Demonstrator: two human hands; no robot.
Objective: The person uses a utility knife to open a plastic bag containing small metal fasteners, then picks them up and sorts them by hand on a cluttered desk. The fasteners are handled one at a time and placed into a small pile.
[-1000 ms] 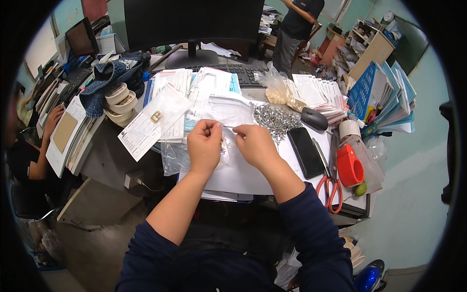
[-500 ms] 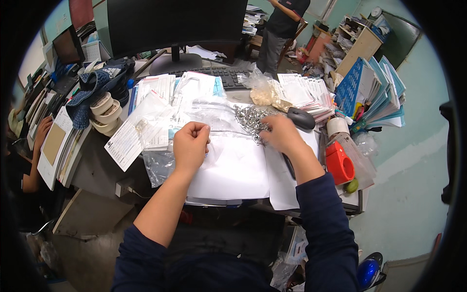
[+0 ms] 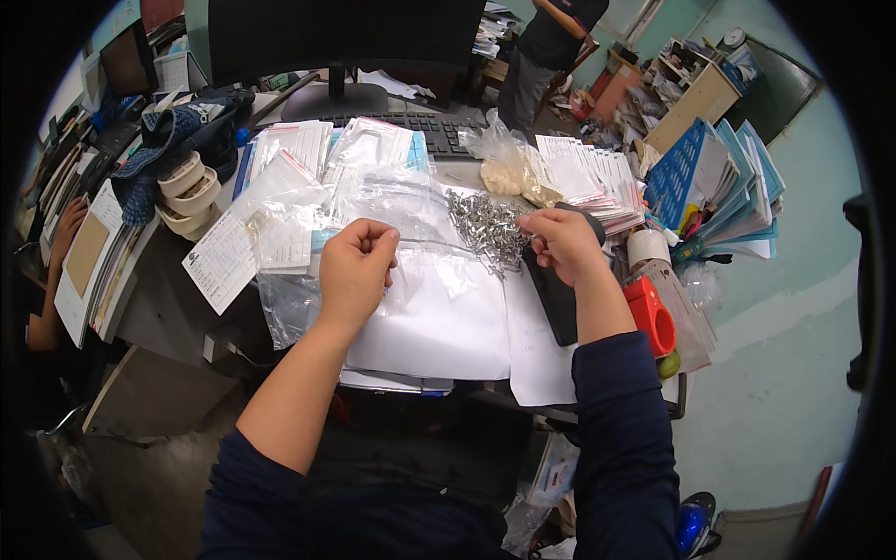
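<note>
A pile of small silvery metal pieces (image 3: 487,230) lies on white paper (image 3: 429,336) at the desk's middle. My right hand (image 3: 567,245) is just right of the pile, fingers pinched together; what they hold is too small to make out. My left hand (image 3: 355,275) is closed above the paper, with a small clear plastic bag (image 3: 403,289) showing beside its fingertips. Another small clear bag (image 3: 455,278) rests on the paper between my hands. Larger clear plastic bags (image 3: 397,201) are spread behind it. A flat black object (image 3: 553,297) lies below my right hand.
A monitor (image 3: 341,51) and keyboard (image 3: 420,129) stand behind. Stacked forms (image 3: 588,177) and a red tape dispenser (image 3: 651,315) are on the right. Forms in plastic (image 3: 245,238) and cream-coloured trays (image 3: 191,196) are on the left. Another person (image 3: 541,61) stands beyond the desk; someone's hand (image 3: 70,224) shows far left.
My right hand has drawn back from the pile toward the right, its fingers now pinched. My left hand stays closed in about the same place. The view has shifted slightly.
</note>
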